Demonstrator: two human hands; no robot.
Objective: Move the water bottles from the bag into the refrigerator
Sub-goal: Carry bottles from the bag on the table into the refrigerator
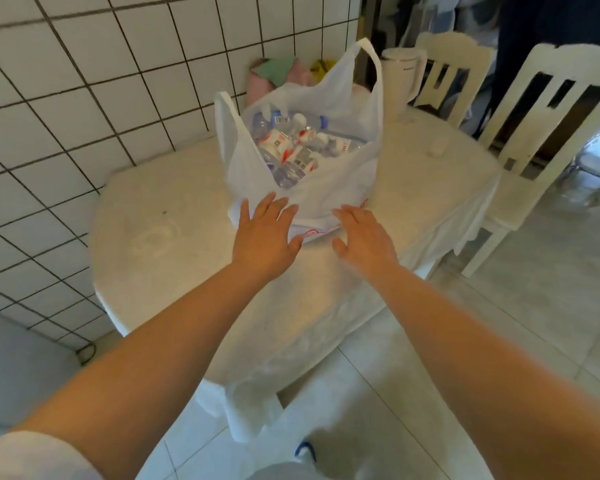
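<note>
A white plastic bag [326,188] stands open on a table [174,216] covered with a white cloth. Inside lie several clear water bottles [291,147] with red-and-white labels, piled on their sides. My left hand [264,233] is stretched out flat with fingers apart, at the bag's near left base. To its right, my right hand [361,237] is also spread, just at the bag's near edge. Neither hand holds anything. No refrigerator is in view.
A tiled wall [84,98] runs along the table's left side. A white kettle [400,77] and folded cloths [274,74] sit behind the bag. Two white chairs [541,133] stand at the table's far right. The floor is pale tile.
</note>
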